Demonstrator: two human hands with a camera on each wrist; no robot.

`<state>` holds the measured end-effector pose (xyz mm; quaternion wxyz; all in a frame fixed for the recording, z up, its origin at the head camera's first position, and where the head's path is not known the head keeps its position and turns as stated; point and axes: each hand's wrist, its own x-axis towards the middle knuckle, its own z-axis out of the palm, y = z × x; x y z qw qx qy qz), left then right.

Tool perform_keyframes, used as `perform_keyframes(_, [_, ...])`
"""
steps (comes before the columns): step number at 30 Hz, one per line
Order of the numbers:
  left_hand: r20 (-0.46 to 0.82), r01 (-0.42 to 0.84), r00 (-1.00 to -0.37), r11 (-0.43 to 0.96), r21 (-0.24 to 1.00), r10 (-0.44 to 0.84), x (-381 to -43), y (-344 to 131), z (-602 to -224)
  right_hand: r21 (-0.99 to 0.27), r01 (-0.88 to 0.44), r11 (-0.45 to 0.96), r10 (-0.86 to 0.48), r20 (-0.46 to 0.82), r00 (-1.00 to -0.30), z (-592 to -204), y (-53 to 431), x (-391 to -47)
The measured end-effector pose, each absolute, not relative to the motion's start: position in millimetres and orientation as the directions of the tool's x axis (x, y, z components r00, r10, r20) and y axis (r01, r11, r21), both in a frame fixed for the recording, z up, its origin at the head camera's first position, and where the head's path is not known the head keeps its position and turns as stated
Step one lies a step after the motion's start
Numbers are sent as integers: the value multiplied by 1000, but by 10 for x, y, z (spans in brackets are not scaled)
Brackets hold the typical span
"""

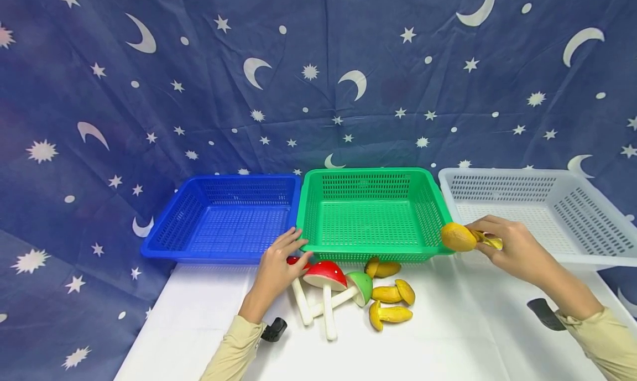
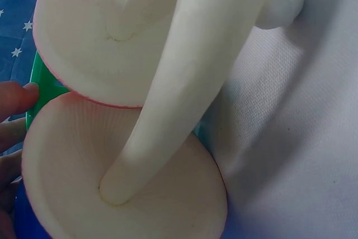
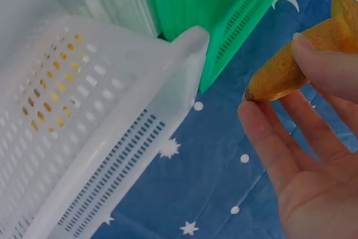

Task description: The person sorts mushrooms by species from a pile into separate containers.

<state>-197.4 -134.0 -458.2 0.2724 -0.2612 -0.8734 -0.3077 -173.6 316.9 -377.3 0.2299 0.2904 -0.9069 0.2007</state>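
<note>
My right hand (image 1: 512, 245) holds a yellow toy mushroom (image 3: 305, 54) by its stem, between thumb and fingers, over the front left of the white basket (image 1: 592, 259). My left hand (image 1: 280, 262) reaches over a red-capped mushroom (image 1: 301, 303), its fingers extended beside the cap near where the blue and green baskets meet. That mushroom's pale underside (image 2: 61, 177) fills much of the left wrist view. Close by lie another red-capped mushroom (image 1: 325, 276) with white dots and a green-capped one (image 1: 362, 287). Three yellow mushrooms (image 1: 390, 294) lie to their right.
A blue basket (image 1: 199, 255), a green basket (image 1: 373, 251) and the white one stand in a row along the back of the white-covered table (image 1: 423, 353). Behind them hangs a dark blue cloth (image 1: 298, 32) with moons and stars.
</note>
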Motion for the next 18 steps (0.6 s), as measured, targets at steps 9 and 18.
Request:
perform_keyframes(9, [640,623,-713,678,391,286,-1969,-1348,-4589,-275,-545,792,-382,474,-793,-3762,3335,-1835])
perform_keyframes(18, [650,627,-704,680,379,286,-1975,-1346,-4598,-320,-459,829,-313,414,-855,-3830,3555,-1989])
